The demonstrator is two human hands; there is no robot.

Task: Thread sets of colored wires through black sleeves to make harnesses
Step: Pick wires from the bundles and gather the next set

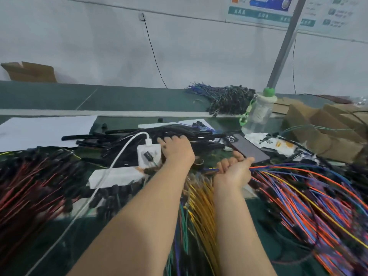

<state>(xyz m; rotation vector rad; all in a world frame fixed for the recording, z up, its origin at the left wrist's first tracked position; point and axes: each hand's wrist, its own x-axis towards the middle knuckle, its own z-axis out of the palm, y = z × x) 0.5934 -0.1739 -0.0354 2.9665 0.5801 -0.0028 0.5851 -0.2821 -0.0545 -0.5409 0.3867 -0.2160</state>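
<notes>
Reaching with the left hand point(176, 150), palm down, onto the far pile of black sleeves point(199, 134) — long axes left to right, grasp indiscernible — and gripping colored wires point(278, 168) in the curled right hand point(233, 169), nearer, tips pointing left.

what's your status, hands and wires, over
Left hand on black sleeves, grip unclear. Right hand grips colored wires. White charger and cable beside left hand, phone just past right.
</notes>
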